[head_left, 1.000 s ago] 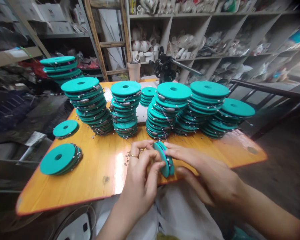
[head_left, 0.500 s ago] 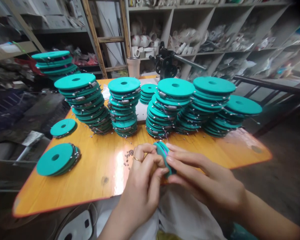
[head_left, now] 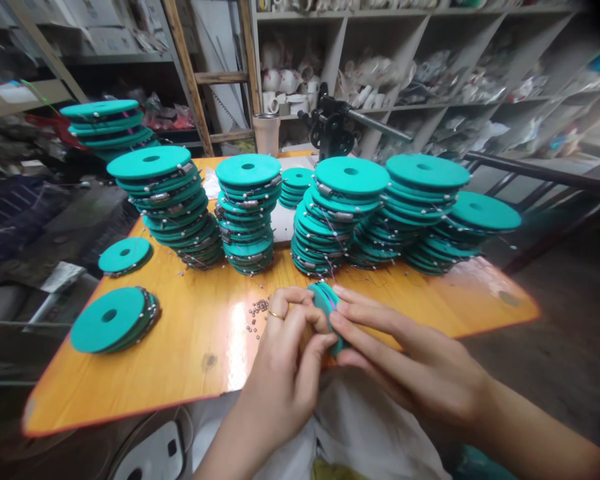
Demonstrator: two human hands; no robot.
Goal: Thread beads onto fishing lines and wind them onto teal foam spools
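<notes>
your left hand [head_left: 285, 353] and right hand [head_left: 410, 363] both pinching teal spool [head_left: 325, 301] on edge over orange table [head_left: 190, 360], fingers curled closed round it; loose beads [head_left: 257, 313] lying just beside.

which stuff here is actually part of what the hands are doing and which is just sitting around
In hand:
- left hand
- right hand
- teal foam disc spool held on edge by both
- small metal beads beside them

Lying about:
- stacked teal spools
- steel cup
- black winder
- wooden ladder
</notes>
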